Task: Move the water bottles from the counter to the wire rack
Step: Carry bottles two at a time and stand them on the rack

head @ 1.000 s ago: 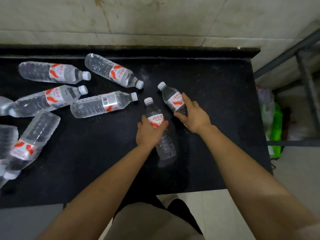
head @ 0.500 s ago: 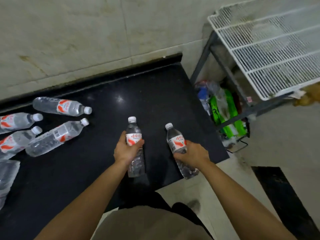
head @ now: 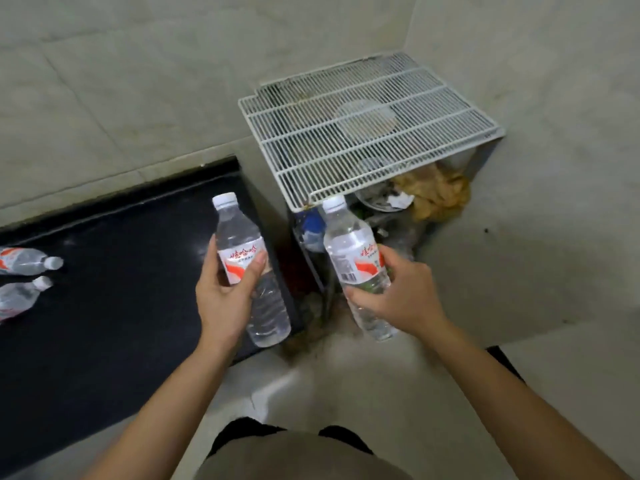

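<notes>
A person stands at the end of the black stone worktop point(head: 104, 271), a clear plastic water bottle in each hand, caps up. The left hand point(head: 225, 299) has its fingers point(head: 258, 268) wrapped tight round the red-and-white label of the left clear plastic bottle point(head: 246, 268); the right hand point(head: 401, 296) is closed the same way on the right clear plastic bottle point(head: 356, 268), thumb across the lower label. Both bottles are held off the worktop, tilted slightly, long axes running from near the body up and away toward the white wire rack point(head: 363, 133).

The rack lies ahead and to the right of both hands (its top a flat white grid, nothing resting on it that can be made out). The right bottle's cap sits just at the rack's near front edge in this view; the left bottle hangs over the worktop's end corner, farther off. So the right hand is the nearer, and prob. the one to set down first, with the left needing to cross the gap betw. worktop and rack.

Under the rack: a jumble of bags and a blue item, too cluttered to tell. At far left, 2 more clear plastic bottles lying on their sides point(head: 24, 261) wait on the worktop, so the job looks far from done.
</notes>
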The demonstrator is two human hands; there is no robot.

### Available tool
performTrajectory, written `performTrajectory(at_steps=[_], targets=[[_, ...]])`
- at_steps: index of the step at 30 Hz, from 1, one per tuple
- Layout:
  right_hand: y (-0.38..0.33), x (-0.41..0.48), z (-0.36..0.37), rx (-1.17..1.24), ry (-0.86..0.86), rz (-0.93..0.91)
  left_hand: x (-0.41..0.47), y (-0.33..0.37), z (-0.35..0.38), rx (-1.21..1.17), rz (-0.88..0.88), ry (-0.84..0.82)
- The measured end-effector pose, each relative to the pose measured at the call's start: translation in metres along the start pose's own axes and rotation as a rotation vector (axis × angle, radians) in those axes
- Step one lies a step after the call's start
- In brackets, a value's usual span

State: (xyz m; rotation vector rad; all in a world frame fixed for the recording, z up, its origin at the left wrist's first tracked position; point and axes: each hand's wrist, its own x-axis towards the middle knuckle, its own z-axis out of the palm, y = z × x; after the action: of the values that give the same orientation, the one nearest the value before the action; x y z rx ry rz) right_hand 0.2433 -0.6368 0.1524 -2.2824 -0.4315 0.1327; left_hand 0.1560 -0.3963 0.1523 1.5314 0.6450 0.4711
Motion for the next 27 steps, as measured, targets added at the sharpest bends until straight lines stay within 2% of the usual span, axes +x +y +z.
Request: performTrajectory(at_steps=[5,11,18,21,25,27], targets=[[0.005,0.034,-0.079,0.227,0.242,-0.040,0.007,0.073,0.068,0.036,0.218,-0.012],[0.001,0.109,-0.137,0.285,0.362,-0.058,0.047,0.126,0.120,0.048,0.341,-0.038],[0.017,0.210,-0.168,0.203,0.290,-0.043,0.125,0.135,0.182,-0.083,0.385,-0.024],[0.033,0.249,-0.176,0.141,0.210,-0.068,0.156,0.134,0.211,-0.095,0.389,0.001],[0.052,0.294,-0.182,0.012,0.108,-0.130,0.185,0.122,0.239,-0.083,0.330,0.015],[0.062,0.307,-0.183,-0.047,0.003,-0.126,0.188,0.107,0.248,-0.035,0.277,0.028]])
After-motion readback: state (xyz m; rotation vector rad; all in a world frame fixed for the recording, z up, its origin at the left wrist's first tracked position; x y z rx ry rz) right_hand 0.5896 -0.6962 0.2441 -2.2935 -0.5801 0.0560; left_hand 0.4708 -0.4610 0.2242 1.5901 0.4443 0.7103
